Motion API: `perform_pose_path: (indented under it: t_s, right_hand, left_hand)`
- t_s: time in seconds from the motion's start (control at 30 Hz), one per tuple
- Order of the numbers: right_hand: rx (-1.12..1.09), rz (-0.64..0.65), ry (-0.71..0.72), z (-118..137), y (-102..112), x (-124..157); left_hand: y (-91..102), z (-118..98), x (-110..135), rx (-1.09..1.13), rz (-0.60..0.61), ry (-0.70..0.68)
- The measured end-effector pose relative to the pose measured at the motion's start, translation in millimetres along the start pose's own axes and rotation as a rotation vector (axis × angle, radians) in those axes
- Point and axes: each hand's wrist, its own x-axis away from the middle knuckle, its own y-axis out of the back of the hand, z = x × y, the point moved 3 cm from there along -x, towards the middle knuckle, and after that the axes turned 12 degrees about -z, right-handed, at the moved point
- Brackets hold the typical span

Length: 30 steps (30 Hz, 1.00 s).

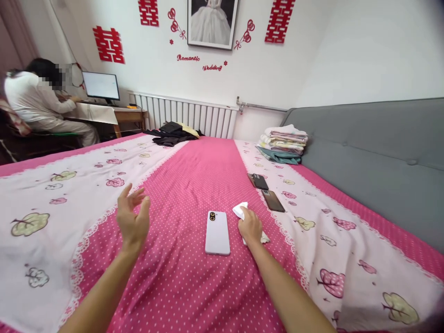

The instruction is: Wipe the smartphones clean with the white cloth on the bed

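Note:
A pale lilac phone [217,232] lies face down on the pink dotted bedsheet [187,180]. Just right of it, my right hand [250,226] is closed around a crumpled white cloth [240,210] that rests on the sheet. My left hand [132,218] hovers above the sheet to the left of the phone, fingers apart and holding nothing. Two dark phones [260,181] [273,200] lie farther right, near the sheet's lace border.
A stack of folded cloths [284,143] sits by the grey headboard [374,162]. Dark clothes [171,134] lie at the far bed edge before a radiator [187,113]. A person [38,101] sits at a desk with a monitor [101,86], back left.

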Motion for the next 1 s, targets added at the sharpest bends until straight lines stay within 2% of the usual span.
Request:
perform_pose_path:
  t_s: [0.07, 0.17, 0.23, 0.33, 0.43, 0.5, 0.7, 1.0]
  right_hand:
    - [-0.003, 0.001, -0.001, 0, 1, 0]
    - [-0.007, 0.003, 0.005, 1, 2, 1]
    - [-0.006, 0.002, 0.008, 1, 2, 1]
    - [-0.002, -0.002, 0.007, 1, 1, 1]
    - [-0.004, -0.003, 0.004, 0, 0, 0]
    - [-0.006, -0.002, 0.002, 0, -1, 0]
    - [-0.009, 0.002, -0.008, 0, 0, 0]
    - [-0.001, 0.005, -0.008, 1, 3, 1]
  left_hand:
    - [-3.6, -9, -8, -0.028, -0.005, -0.162]
    - [-24.6, -5, -8, -0.239, 0.163, -0.296]
    - [-39.9, 13, 1, -0.331, 0.283, -0.300]
    - [-54.6, 60, 24, -0.512, 0.502, -0.281]
    - [-56.8, 103, 45, -0.685, 0.710, -0.257]
    - [-55.6, 118, 50, -0.765, 0.791, -0.275]
    - [-57.1, 119, 49, -0.910, 0.894, -0.343]
    - [-58.0, 121, 51, -0.965, 0.907, -0.386]
